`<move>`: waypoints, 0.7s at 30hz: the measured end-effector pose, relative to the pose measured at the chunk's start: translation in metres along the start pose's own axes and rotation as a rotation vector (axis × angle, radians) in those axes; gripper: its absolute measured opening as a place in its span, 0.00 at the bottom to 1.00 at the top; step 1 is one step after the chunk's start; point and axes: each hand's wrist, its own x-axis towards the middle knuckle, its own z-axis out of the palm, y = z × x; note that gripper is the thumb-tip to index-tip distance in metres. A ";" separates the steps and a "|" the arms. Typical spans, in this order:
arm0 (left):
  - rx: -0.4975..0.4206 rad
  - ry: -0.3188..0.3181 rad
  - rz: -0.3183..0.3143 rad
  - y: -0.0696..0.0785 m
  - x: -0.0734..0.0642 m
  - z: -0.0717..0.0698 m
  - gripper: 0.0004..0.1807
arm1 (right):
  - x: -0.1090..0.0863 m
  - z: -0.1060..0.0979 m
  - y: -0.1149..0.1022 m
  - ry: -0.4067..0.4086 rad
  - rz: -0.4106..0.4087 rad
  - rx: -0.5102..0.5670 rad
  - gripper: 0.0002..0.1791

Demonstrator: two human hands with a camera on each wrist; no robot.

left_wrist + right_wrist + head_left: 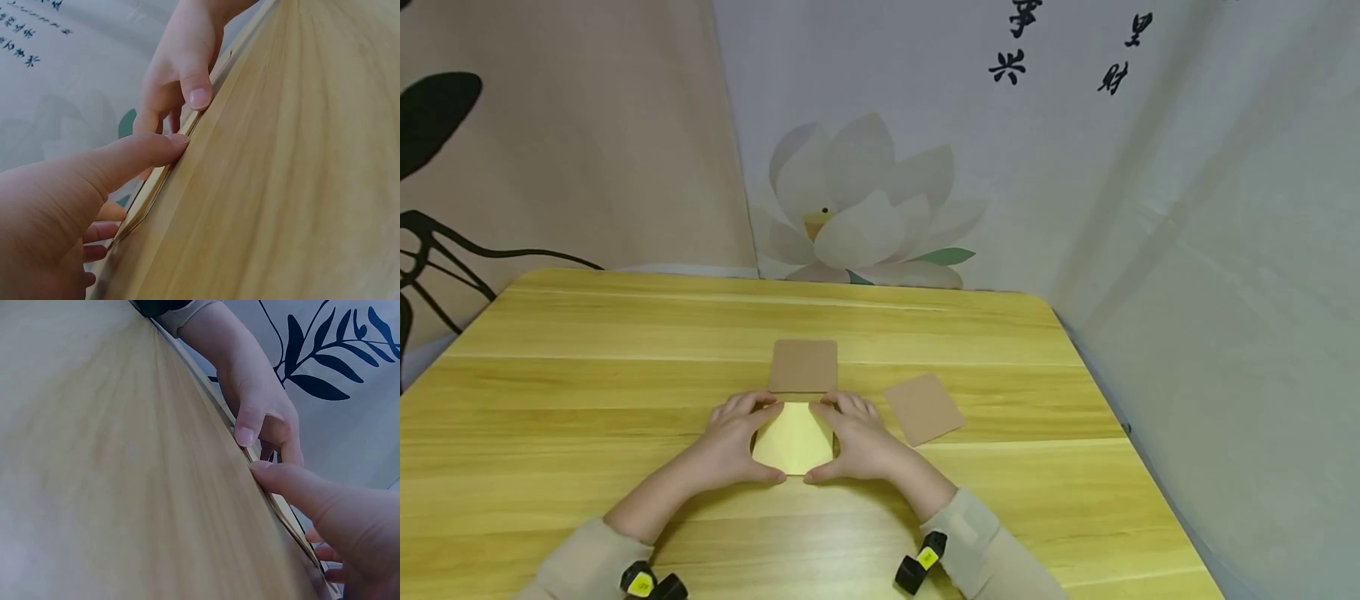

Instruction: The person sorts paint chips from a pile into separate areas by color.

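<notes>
A pale yellow piece of paper [794,440] lies low on the wooden table between both hands. My left hand [735,442] holds its left side, with the thumb at the near edge and the fingers at the far edge. Mirroring it, my right hand [859,440] holds the right side. In the left wrist view the paper [150,194] appears as a thin, layered edge under the left thumb [165,149]; the right wrist view likewise shows the paper edge [281,511] beside the right thumb [275,475]. The hands cover the paper's sides.
A brown square card [803,367] lies just beyond the hands. Another brown card [924,409] rests at an angle to the right. The wooden table [587,333] reaches back to a curtain [880,83] printed with a flower and characters.
</notes>
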 end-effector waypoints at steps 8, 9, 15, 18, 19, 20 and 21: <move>-0.002 -0.002 -0.001 0.001 -0.001 -0.002 0.55 | 0.000 -0.001 0.001 0.008 -0.032 0.007 0.57; -0.006 0.000 0.000 0.001 -0.001 -0.002 0.55 | -0.001 -0.001 0.003 0.013 -0.038 0.015 0.57; -0.019 0.014 0.006 0.008 0.002 0.000 0.55 | -0.008 -0.004 0.017 0.034 -0.067 0.071 0.57; -0.024 0.020 -0.001 0.013 0.004 0.002 0.55 | -0.013 -0.009 0.025 0.040 -0.077 0.094 0.57; -0.025 0.023 -0.006 0.015 0.005 0.003 0.56 | -0.014 -0.011 0.029 0.043 -0.080 0.098 0.57; -0.026 0.028 -0.010 0.018 0.006 0.004 0.56 | -0.016 -0.013 0.032 0.046 -0.082 0.102 0.57; -0.026 0.033 -0.014 0.020 0.007 0.005 0.56 | -0.018 -0.014 0.035 0.047 -0.084 0.105 0.57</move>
